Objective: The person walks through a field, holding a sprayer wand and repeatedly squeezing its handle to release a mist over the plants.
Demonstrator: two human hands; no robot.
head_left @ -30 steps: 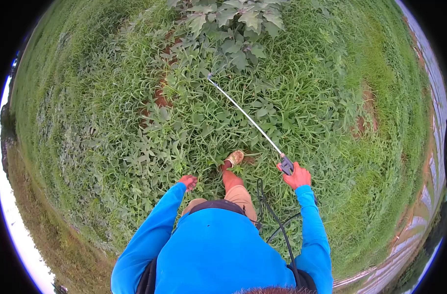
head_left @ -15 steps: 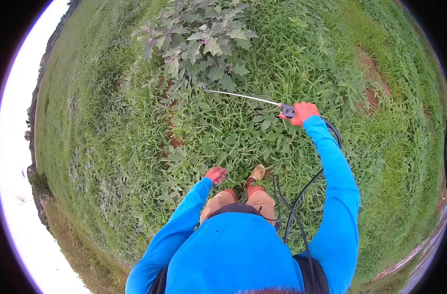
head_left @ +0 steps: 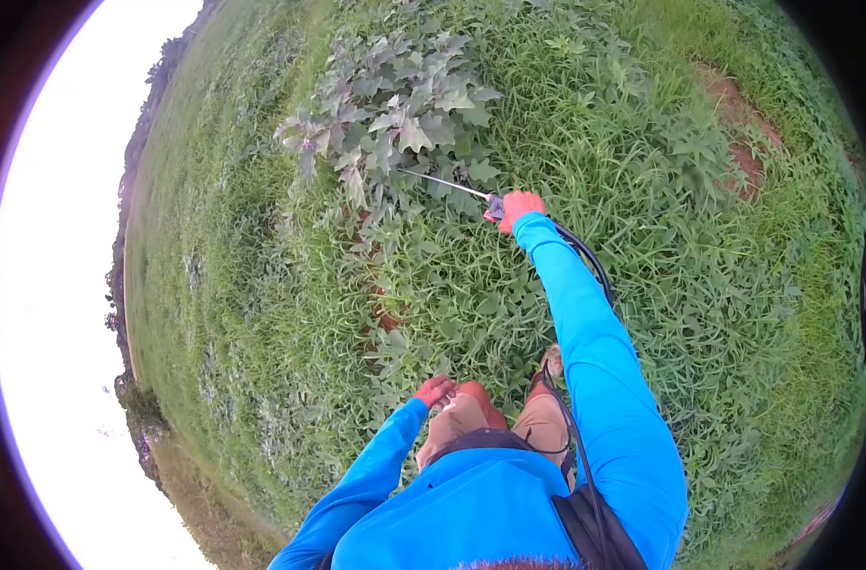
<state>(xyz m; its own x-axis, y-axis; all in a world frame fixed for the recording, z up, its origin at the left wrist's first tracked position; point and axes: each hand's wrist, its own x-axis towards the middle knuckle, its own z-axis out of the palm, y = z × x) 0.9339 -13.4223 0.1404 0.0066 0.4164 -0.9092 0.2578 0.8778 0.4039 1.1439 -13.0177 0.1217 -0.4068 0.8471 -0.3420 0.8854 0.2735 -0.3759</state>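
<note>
My right hand (head_left: 521, 207) is closed around the dark grip of a sprayer lance (head_left: 447, 183), held out at arm's length. The lance's thin pale tube points left, and its tip reaches the lower leaves of a broad-leaved plant (head_left: 409, 104) with purplish blooms, resembling an eggplant. A black hose (head_left: 590, 261) runs back from the grip beside my forearm. Low beside my leg, my left hand (head_left: 436, 390) hangs with loosely bent fingers and nothing visible in it, close to the tan shorts (head_left: 452, 426).
Dense grass and weeds (head_left: 661, 275) surround my legs. Bare reddish soil (head_left: 742, 133) shows at the upper right, with a smaller patch left of centre. My shoe (head_left: 552, 359) stands among the weeds. A dark strap (head_left: 594, 527) crosses my right shoulder. Trees (head_left: 134, 228) line the far left.
My right hand and the lance have moved left and up, bringing the lance tip against the plant's leaves. My left hand is now nearer my leg. The view has shifted and tilted.
</note>
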